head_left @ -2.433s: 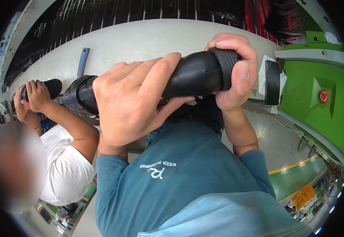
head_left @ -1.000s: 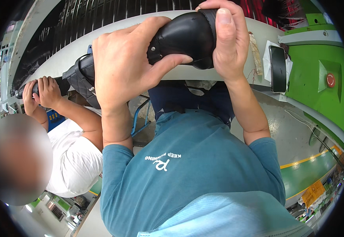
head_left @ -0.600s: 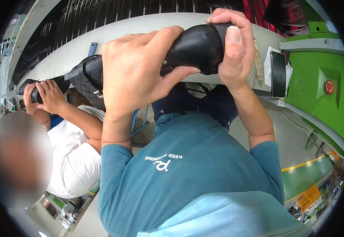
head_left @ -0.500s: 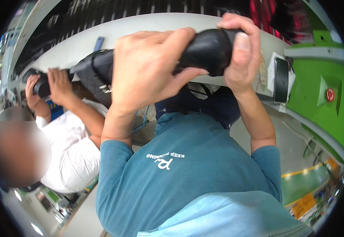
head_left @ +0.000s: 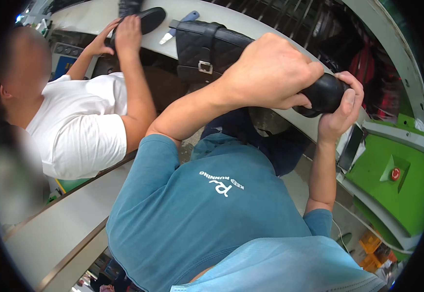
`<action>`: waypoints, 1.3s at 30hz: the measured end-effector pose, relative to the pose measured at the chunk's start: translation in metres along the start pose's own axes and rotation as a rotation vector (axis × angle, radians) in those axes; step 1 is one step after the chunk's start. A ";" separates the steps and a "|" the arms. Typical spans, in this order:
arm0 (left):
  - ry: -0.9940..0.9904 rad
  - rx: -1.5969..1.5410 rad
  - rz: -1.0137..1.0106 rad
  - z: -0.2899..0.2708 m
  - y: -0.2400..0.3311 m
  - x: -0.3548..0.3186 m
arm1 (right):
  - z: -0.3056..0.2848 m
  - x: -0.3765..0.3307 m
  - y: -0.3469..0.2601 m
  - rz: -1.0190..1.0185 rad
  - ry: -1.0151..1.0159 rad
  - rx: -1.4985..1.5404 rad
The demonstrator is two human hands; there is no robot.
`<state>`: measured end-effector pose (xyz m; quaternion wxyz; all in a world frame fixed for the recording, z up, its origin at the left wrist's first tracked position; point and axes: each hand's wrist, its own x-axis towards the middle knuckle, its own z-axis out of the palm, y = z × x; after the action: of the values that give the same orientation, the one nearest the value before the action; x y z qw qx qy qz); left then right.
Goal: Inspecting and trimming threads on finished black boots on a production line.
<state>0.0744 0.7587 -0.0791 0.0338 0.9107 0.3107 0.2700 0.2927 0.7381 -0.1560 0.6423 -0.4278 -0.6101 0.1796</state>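
A tall black boot (head_left: 216, 45) lies lengthwise in front of me, with a quilted shaft, a strap and a metal buckle (head_left: 205, 67). My left hand (head_left: 275, 73) is closed round the foot part, its back facing me and thumb underneath. At the rounded, glossy end of the boot (head_left: 325, 92), my right hand (head_left: 341, 109) curls its fingers and thumb against the surface. The middle of the boot is hidden behind my left hand and forearm.
A blue-handled scraper (head_left: 187, 18) rests on the white bench (head_left: 241, 22) beyond the shaft. At left, a co-worker in a white shirt (head_left: 88, 117) handles another black boot (head_left: 152, 20). A green machine (head_left: 385, 182) with a red button stands at right, beside a dark, flat object (head_left: 351, 146).
The view has swung, so the bench and co-worker show more fully on the left. Both my hands still hold the boot, now further right and slightly lower in the picture.
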 end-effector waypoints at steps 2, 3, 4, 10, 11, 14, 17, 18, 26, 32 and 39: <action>-0.009 -0.012 -0.003 0.002 0.002 -0.002 | -0.001 -0.001 0.004 -0.068 0.016 -0.046; -0.031 0.015 0.004 0.003 0.003 -0.003 | -0.002 -0.003 0.006 -0.080 0.023 -0.022; 0.000 -0.014 0.004 0.003 0.005 -0.005 | -0.002 -0.004 0.009 -0.117 0.028 -0.012; -0.002 -0.022 0.003 0.006 0.018 -0.008 | -0.005 -0.019 0.010 -0.085 0.068 0.032; 0.011 -0.020 0.004 0.007 0.019 -0.007 | -0.004 -0.021 0.009 -0.083 0.077 0.018; 0.009 -0.019 0.006 0.010 0.021 -0.008 | -0.003 -0.024 0.007 -0.053 0.097 0.140; -0.006 -0.013 0.013 0.010 0.021 -0.014 | -0.006 -0.022 0.006 -0.165 0.063 0.083; -0.003 -0.015 0.011 0.010 0.021 -0.016 | -0.007 -0.020 0.006 -0.161 0.064 0.082; 0.241 -0.176 0.139 0.040 -0.019 -0.014 | -0.004 -0.018 -0.004 -0.533 0.015 -0.261; -0.015 -0.236 -0.218 0.084 -0.014 -0.073 | -0.054 -0.026 0.003 -0.253 -0.498 -0.392; 0.075 -0.407 -0.414 0.119 -0.004 -0.101 | -0.064 -0.049 0.028 -0.376 -0.630 -0.527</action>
<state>0.0661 0.7156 -0.2294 0.2584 0.7918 0.4305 0.3478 0.3521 0.6962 -0.2014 0.3158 -0.3830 -0.8679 0.0198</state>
